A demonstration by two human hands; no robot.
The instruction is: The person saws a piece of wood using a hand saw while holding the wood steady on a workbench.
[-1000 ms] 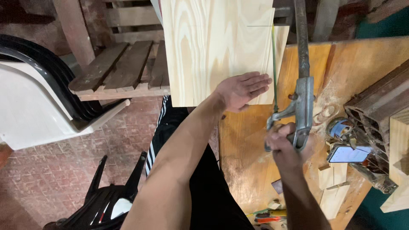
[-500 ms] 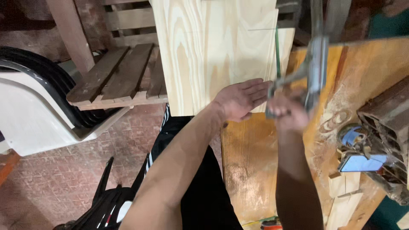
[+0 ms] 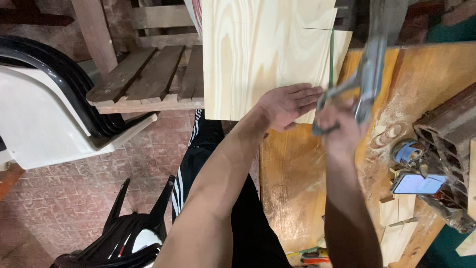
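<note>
A pale pine board [image 3: 263,54] lies over the left edge of the orange-brown workbench [image 3: 297,183] and sticks out past it. My left hand [image 3: 287,105] presses flat on the board's near corner, fingers spread. My right hand [image 3: 337,124] grips the metal handle of a hacksaw [image 3: 364,82], whose thin green blade [image 3: 331,59] stands in a cut in the board's right side. The saw frame is blurred.
Sawdust, a blue tape roll [image 3: 409,151], a phone [image 3: 419,183], small wood blocks [image 3: 396,218] and a hollow brick [image 3: 446,131] sit at the bench's right. Stacked white and black plastic chairs [image 3: 54,114], a wooden pallet [image 3: 148,79] and a black chair [image 3: 124,238] stand on the brick floor.
My right hand and the saw have moved up and away along the cut. My left hand stays pressed on the board. The view has shifted slightly.
</note>
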